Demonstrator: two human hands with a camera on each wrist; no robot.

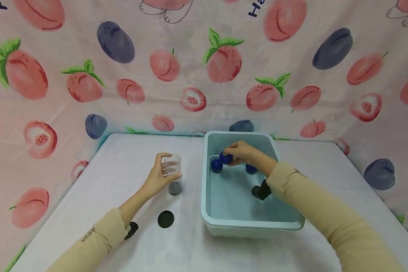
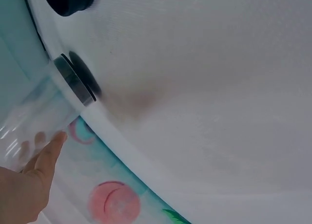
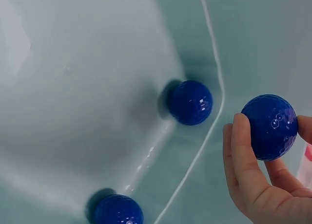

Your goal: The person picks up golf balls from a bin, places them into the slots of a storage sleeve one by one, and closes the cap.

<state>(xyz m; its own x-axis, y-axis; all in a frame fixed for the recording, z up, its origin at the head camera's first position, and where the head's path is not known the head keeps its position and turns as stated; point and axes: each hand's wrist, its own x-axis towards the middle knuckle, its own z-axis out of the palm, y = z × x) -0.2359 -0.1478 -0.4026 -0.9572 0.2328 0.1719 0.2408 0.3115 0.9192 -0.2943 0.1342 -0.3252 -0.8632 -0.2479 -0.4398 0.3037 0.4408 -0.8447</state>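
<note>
My left hand [image 1: 158, 175] grips a clear plastic cylinder [image 1: 175, 160] with a dark bottom, held upright left of the tub. Its dark bottom [image 2: 74, 79] and clear wall [image 2: 41, 104] show in the left wrist view. Inside the pale blue-green tub [image 1: 253, 224], my right hand [image 1: 243, 151] pinches a blue golf ball [image 3: 270, 127] between thumb and fingers, raised off the tub floor. Two more blue golf balls lie in the tub: one [image 3: 190, 102] in the far left corner, another [image 1: 251, 169] partly hidden under the right forearm.
A round black lid [image 1: 166, 219] lies flat on the white table [image 1: 149, 249], in front of the cylinder. Beside the left cuff is a small black object [image 1: 132, 229], partly covered. Another black object [image 1: 261, 190] lies in the tub near the right sleeve. Behind hangs a fruit-print cloth [image 1: 197, 45].
</note>
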